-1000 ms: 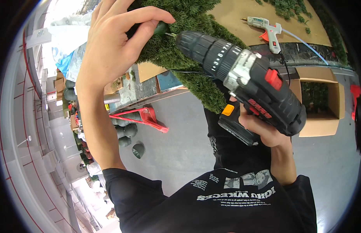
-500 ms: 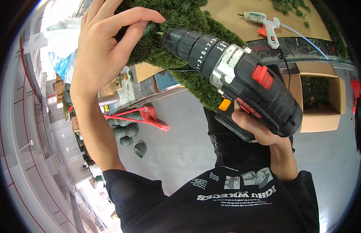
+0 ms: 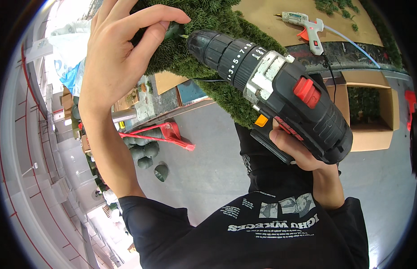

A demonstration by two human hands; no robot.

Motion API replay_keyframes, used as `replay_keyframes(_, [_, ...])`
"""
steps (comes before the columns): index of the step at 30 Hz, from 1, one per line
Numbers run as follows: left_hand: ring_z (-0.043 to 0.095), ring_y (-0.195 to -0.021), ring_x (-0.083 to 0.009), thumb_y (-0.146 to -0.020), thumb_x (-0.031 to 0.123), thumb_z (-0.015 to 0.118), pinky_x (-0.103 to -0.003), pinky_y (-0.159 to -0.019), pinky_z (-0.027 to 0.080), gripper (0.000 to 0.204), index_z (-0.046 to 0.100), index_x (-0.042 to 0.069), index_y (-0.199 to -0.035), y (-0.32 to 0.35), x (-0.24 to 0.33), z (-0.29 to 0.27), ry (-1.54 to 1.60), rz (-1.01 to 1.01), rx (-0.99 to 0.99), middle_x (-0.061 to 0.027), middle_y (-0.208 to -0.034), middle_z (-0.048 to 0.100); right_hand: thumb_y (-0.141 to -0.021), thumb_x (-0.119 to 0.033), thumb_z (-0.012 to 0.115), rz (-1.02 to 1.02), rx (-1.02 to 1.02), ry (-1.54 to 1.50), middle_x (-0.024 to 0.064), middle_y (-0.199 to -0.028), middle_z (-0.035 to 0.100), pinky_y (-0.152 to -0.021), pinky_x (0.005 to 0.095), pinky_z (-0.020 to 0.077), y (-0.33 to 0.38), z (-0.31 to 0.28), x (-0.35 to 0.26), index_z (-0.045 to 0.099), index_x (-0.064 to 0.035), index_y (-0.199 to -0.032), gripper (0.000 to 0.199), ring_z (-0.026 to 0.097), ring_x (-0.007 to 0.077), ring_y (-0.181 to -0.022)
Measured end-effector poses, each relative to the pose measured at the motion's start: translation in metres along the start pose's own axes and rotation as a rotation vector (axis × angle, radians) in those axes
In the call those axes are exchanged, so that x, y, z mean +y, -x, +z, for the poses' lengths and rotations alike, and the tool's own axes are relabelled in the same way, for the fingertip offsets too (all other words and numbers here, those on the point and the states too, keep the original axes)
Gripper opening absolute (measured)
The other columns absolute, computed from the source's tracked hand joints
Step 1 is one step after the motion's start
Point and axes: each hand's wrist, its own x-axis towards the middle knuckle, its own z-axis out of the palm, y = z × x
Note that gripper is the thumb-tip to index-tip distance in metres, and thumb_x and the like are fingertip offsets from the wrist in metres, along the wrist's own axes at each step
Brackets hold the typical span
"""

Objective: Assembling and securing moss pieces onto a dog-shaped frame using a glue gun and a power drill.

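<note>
**Power drill held at a mass of artificial greenery**

Far right, on the floor, a cardboard box [image 3: 372, 140] stands with its flaps spread; dark green foliage [image 3: 364, 102] lies inside. Far left is a translucent plastic bag [image 3: 70, 42], its contents indistinct. Dark green half-round cups [image 3: 161, 172] sit on the floor at left, near a red dustpan-like tool [image 3: 172, 133]. A white glue gun [image 3: 309, 29] with a pale glue stick [image 3: 352, 44] rests on the worktop [image 3: 338, 58], to the right of the greenery [image 3: 235, 96], which spills over the worktop's near edge and hides part of it. The black drill [image 3: 289, 85] is in front of the greenery, at centre right, masking some of it; its long axis runs obliquely, chuck toward the far left, rear end toward the near right. The right hand [image 3: 296, 148] is wrapped around the drill's handle. The left hand [image 3: 116, 58] has thumb and forefinger bent at a dark green piece [image 3: 174, 31] just beside the chuck; whether they pinch it cannot be told.
</note>
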Motion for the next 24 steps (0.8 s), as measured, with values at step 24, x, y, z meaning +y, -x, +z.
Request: replay_keyframes(24, [0.039, -0.149, -0.0433, -0.081, 0.002, 0.067, -0.053, -0.121, 0.03, 0.022, 0.082, 0.01, -0.095, -0.002, 0.018, 0.003, -0.015, 0.053, 0.075, -0.023, -0.15, 0.056, -0.083, -0.011, 0.083, -0.073, -0.104, 0.339, 0.0096, -0.116, 0.072, -0.093, 0.0394, 0.0551, 0.024, -0.012, 0.014, 0.071, -0.0054, -0.123, 0.042, 0.069, 0.0249, -0.106])
